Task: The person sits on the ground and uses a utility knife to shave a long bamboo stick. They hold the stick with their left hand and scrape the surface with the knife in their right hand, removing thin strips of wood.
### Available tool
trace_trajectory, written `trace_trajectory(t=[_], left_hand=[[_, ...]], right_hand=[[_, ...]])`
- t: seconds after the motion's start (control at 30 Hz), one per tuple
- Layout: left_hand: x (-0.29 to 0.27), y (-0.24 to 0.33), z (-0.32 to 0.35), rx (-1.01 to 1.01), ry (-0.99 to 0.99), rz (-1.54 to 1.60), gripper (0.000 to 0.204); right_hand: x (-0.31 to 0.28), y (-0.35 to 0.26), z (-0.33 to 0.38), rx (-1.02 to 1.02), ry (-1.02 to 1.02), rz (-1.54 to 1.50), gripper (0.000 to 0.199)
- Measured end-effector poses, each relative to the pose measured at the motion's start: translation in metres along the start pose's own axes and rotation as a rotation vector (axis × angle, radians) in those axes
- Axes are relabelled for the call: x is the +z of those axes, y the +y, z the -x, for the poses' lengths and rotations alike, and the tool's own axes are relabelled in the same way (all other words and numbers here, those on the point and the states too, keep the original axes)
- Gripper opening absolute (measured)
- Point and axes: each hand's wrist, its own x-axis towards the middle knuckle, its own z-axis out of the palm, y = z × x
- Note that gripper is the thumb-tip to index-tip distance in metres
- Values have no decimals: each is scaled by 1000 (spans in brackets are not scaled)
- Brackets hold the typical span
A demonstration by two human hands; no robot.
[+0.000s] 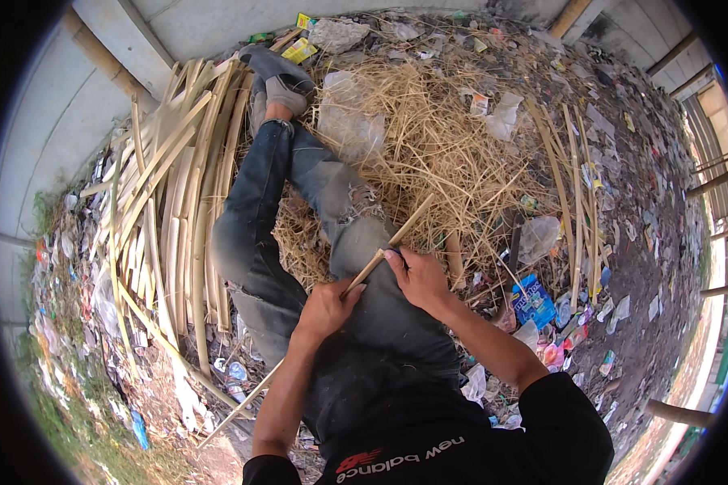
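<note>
Long, thin, pale-tan strip, apparently of split bamboo (412, 221), slants across the person's lap, its far end beyond the right hand (421, 279) and its near length passing by the left forearm toward the lower left. Around it spreads brown ground strewn with scraps of litter (651, 267), bounded at upper left by a smooth grey wall (44, 121). Faded dark-blue jeans, torn at the knee (255, 186), cover the outstretched legs, with a loose heap of straw-coloured shavings (445, 137) around and beyond them. Left of the legs lies a thick stack of pale, split strips (186, 202); a few thinner strips (576, 194) lie right of the heap. Crumpled, translucent plastic sheeting (348, 117) rests near the grey shoes (287, 93). Closed around the strip, the left hand (328, 309) grips it above the thigh; just ahead, the right hand is curled narrowly, its thumb against the strip, and whether it also holds a tool cannot be told. Near the right forearm lies a shiny blue packet (534, 301); a smaller yellow packet (299, 51) lies beyond the shoes.
</note>
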Motion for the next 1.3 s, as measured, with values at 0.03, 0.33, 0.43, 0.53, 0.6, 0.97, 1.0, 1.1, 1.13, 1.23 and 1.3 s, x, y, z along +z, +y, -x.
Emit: trace_trajectory(t=[0.03,0.33,0.43,0.53,0.6,0.97,1.0,1.1,1.13,1.23,1.3], left_hand=[[-1,2,4,9,14,7,26],[-3,7,4,1,21,-16,27],[0,0,5,30,41,-26,27],[3,-2,5,48,54,-53,28],[3,-1,6,32,51,-73,29],[0,6,4,43,62,-14,26],[1,3,6,50,73,-28,26],[0,-2,4,65,76,-42,26],[-4,1,4,49,57,-31,25],[-5,1,0,18,0,41,25],[-4,0,-1,37,15,49,25]], right_hand=[[0,0,0,-12,0,-18,42],[-9,10,-14,38,-188,-189,47],[-17,39,-31,159,-180,-316,48],[-29,55,-46,226,45,-215,48],[-44,51,-58,184,166,-87,46],[-31,47,-56,91,207,34,38],[-37,44,-60,160,206,-26,37],[-23,45,-51,134,213,-80,35],[-18,38,-40,63,161,53,33],[4,16,-4,-92,29,-14,30],[2,16,-3,-72,0,27,31]])
